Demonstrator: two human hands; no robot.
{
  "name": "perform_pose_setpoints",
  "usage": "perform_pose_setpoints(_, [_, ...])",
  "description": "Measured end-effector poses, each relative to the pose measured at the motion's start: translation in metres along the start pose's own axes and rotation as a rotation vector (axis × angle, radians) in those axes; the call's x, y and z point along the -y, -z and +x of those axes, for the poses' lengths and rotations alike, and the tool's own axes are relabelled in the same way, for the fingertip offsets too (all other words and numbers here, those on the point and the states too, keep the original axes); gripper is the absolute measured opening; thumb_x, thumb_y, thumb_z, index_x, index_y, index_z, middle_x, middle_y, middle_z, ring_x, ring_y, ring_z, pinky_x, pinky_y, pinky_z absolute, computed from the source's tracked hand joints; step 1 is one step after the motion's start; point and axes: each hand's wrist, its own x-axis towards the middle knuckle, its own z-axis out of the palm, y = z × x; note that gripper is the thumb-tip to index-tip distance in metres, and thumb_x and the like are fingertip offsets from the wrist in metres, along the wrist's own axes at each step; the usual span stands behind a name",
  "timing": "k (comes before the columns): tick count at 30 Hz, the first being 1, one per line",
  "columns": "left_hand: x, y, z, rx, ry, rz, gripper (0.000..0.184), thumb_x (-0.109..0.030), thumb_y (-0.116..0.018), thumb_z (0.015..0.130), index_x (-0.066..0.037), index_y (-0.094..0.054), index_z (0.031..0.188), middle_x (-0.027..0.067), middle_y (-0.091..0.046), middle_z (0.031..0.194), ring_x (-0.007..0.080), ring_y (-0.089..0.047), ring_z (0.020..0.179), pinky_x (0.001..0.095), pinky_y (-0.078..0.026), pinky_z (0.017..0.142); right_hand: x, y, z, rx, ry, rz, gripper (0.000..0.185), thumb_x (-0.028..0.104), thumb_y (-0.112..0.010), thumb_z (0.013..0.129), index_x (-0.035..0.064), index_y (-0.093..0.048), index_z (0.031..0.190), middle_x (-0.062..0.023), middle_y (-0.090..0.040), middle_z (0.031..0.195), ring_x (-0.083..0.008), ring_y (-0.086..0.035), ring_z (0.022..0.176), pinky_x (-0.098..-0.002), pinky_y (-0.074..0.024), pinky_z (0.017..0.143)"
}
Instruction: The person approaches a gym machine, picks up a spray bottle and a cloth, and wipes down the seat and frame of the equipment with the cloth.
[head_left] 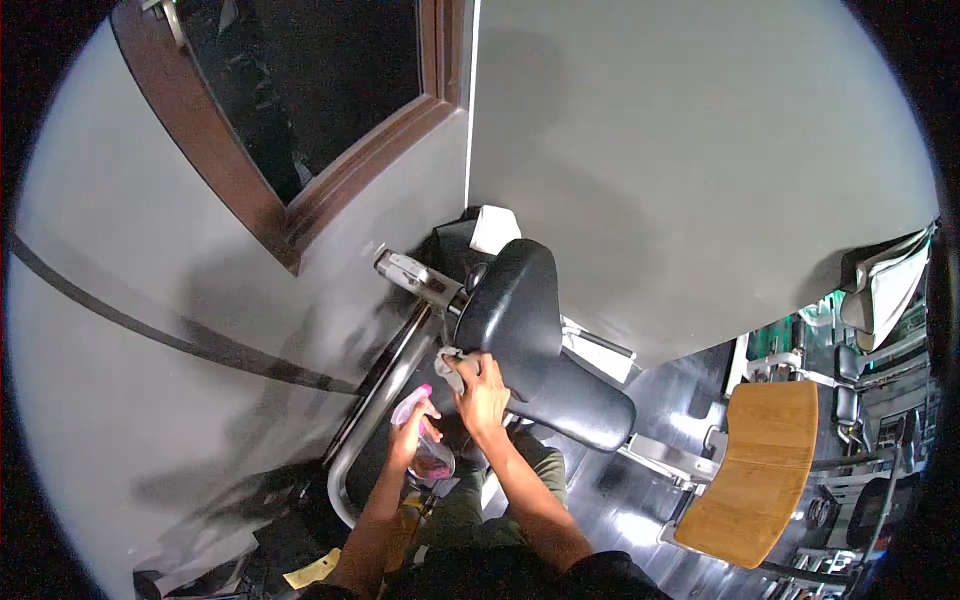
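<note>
Head view is showing the two hands apart: the left hand (pixel 405 440) is gripping a pink-topped spray bottle (pixel 432 463) near its neck, while the right hand (pixel 484 395) is pinching a crumpled pale cloth (pixel 448 372). That cloth is resting at or just beside the lower left edge of the black padded backrest (pixel 512 310); whether it is touching, I cannot tell. Below, the black seat pad (pixel 590 412) is extending rightward. Wiping the backrest seems to be the step in hand. The next move is probably calling for a flatter cloth, even pressure along the padding, and the bottle kept upright
</note>
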Motion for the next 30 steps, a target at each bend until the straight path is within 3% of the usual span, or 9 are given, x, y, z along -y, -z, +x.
perform_pose_setpoints(3, [0.001, 0.005, -0.004, -0.013, -0.011, 0.019, 0.040, -0.025, -0.050, 0.098, 0.004, -0.049, 0.126, 0.0095, -0.059, 0.080, 0.0168, -0.055, 0.046, 0.0304, -0.052, 0.045, -0.016, -0.010, -0.023, -0.020, -0.043, -0.028, 0.055, 0.005, -0.078, 0.059, 0.0274, -0.065, 0.108, -0.0081, -0.053, 0.109, -0.0295, -0.060, 0.098, -0.0407, -0.0528, 0.072])
perform_pose_setpoints(6, [0.002, 0.009, -0.007, -0.028, 0.000, 0.011, 0.040, -0.024, -0.050, 0.098, 0.005, -0.049, 0.126, 0.0085, -0.058, 0.079, 0.0164, -0.055, 0.048, 0.0300, -0.052, 0.045, -0.049, -0.028, -0.048, -0.082, -0.256, 0.025, 0.046, 0.006, -0.077, 0.063, 0.0247, -0.069, 0.104, -0.0094, -0.053, 0.108, -0.0308, -0.061, 0.093, -0.0412, -0.0524, 0.073])
perform_pose_setpoints(7, [0.003, 0.010, -0.010, -0.037, 0.006, 0.013, 0.040, -0.023, -0.050, 0.098, 0.005, -0.050, 0.126, 0.0083, -0.058, 0.079, 0.0163, -0.056, 0.049, 0.0297, -0.052, 0.045, -0.054, -0.028, -0.050, -0.105, -0.302, 0.053, 0.038, 0.009, -0.078, 0.065, 0.0213, -0.071, 0.100, -0.0088, -0.057, 0.099, -0.0299, -0.063, 0.087, -0.0403, -0.0522, 0.071])
perform_pose_setpoints(11, [0.013, 0.013, -0.008, -0.013, 0.026, 0.046, 0.038, -0.022, -0.050, 0.097, 0.006, -0.051, 0.124, 0.0080, -0.058, 0.080, 0.0165, -0.057, 0.050, 0.0298, -0.052, 0.044, -0.036, -0.022, -0.031, -0.178, -0.169, 0.173, 0.031, 0.013, -0.081, 0.065, 0.0167, -0.073, 0.094, -0.0039, -0.061, 0.082, -0.0269, -0.065, 0.076, -0.0375, -0.0521, 0.067])
perform_pose_setpoints(20, [0.009, 0.008, -0.010, 0.020, 0.057, 0.060, 0.035, -0.021, -0.049, 0.098, 0.003, -0.052, 0.123, 0.0083, -0.060, 0.080, 0.0163, -0.055, 0.047, 0.0297, -0.051, 0.047, -0.021, -0.025, -0.028, -0.171, -0.201, 0.086, 0.048, 0.006, -0.081, 0.057, 0.0216, -0.068, 0.101, -0.0046, -0.055, 0.088, -0.0276, -0.063, 0.079, -0.0399, -0.0511, 0.067])
perform_pose_setpoints(26, [0.015, 0.013, -0.007, 0.005, 0.039, 0.062, 0.034, -0.022, -0.050, 0.098, 0.003, -0.053, 0.121, 0.0097, -0.061, 0.079, 0.0174, -0.056, 0.046, 0.0302, -0.051, 0.046, -0.057, -0.038, -0.046, -0.221, -0.315, 0.066, 0.035, 0.010, -0.081, 0.061, 0.0181, -0.064, 0.090, -0.0066, -0.056, 0.088, -0.0311, -0.061, 0.075, -0.0431, -0.0495, 0.064])
perform_pose_setpoints(30, [0.018, 0.018, -0.007, 0.009, 0.026, 0.073, 0.034, -0.021, -0.049, 0.097, 0.003, -0.053, 0.121, 0.0103, -0.061, 0.079, 0.0185, -0.056, 0.045, 0.0306, -0.051, 0.045, -0.036, -0.023, -0.034, -0.255, -0.209, 0.124, 0.032, 0.012, -0.081, 0.062, 0.0151, -0.064, 0.089, -0.0064, -0.056, 0.086, -0.0310, -0.061, 0.075, -0.0419, -0.0495, 0.063])
